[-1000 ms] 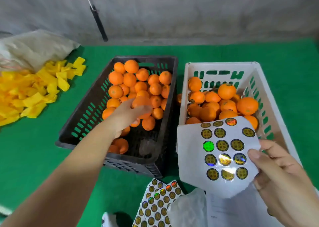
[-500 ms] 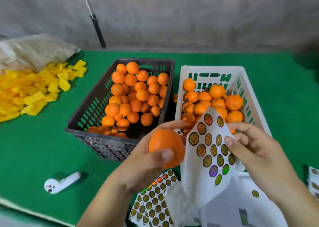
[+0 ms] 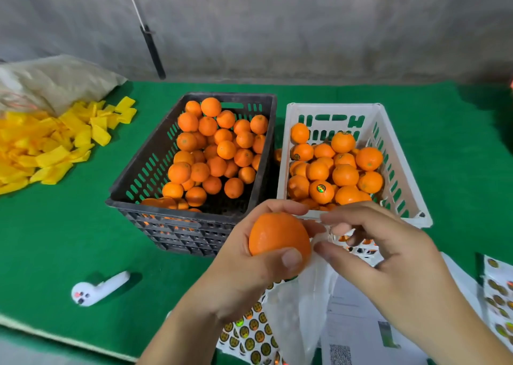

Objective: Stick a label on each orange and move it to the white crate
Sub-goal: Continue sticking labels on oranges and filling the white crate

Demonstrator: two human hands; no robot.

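Note:
My left hand grips a bare orange just in front of the two crates. My right hand pinches the white label sheet at the orange's right side; the sheet hangs down with its blank back toward me. Whether a label sits on this orange is hidden. The black crate at centre holds several unlabelled oranges. The white crate to its right holds several oranges, and one of them shows a round label.
More label sheets and printed papers lie near the front edge, another sheet at far right. A white handheld device lies front left. Yellow pieces and a bag fill the far left.
My left hand lifted an orange out of the black crate and brought it toward me. My right hand brought the label sheet against it, and the sheet now hangs with its back showing.

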